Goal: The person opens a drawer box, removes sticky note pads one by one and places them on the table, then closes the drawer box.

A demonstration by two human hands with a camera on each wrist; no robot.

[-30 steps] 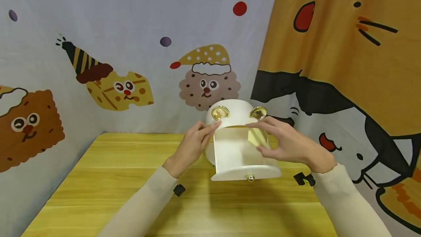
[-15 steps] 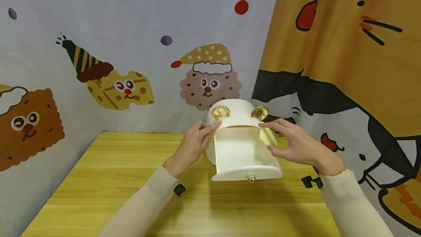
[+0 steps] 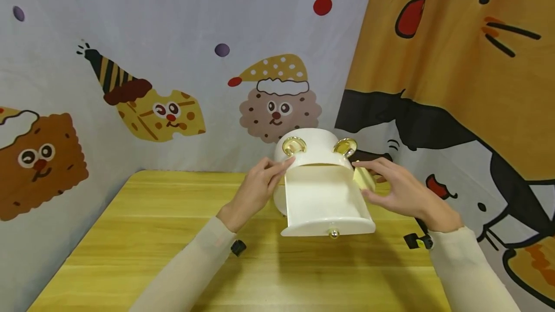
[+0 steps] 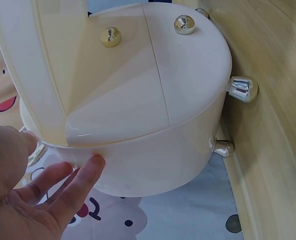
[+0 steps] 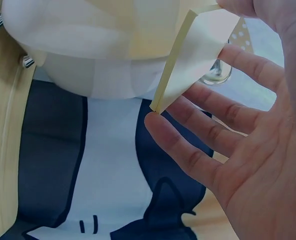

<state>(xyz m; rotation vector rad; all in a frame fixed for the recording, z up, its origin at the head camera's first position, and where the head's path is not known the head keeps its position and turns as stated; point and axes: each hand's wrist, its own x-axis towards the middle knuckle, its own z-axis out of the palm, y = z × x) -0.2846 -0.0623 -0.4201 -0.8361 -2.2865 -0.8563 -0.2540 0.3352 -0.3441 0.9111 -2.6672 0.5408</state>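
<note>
Right now the cream drawer box [image 3: 318,177] with gold bear ears stands near the far edge of the table [image 3: 173,235], its drawer [image 3: 326,206] pulled out toward the person. The left hand [image 3: 256,189] steadies the box's left side, fingers [image 4: 78,185] straight and slightly spread against the wall just under the top. The right hand [image 3: 401,189], on the box's right side, holds a pad of yellow sticky notes [image 5: 193,55]: the thumb seems to press it from above, though that is half out of view, while the fingers [image 5: 188,150] lie spread beneath, one fingertip touching the pad's lower corner.

I judge the hold on the pad loose; with the fingers so splayed it could tip off and drop beside the box. The drawer, drawn far out, could also slide free or tilt the box forward if the left hand pushes harder.

Compared with a second ago, the pad has come out from above the drawer to the box's right side, and the right hand has moved outward with it; the left hand stays put.
</note>
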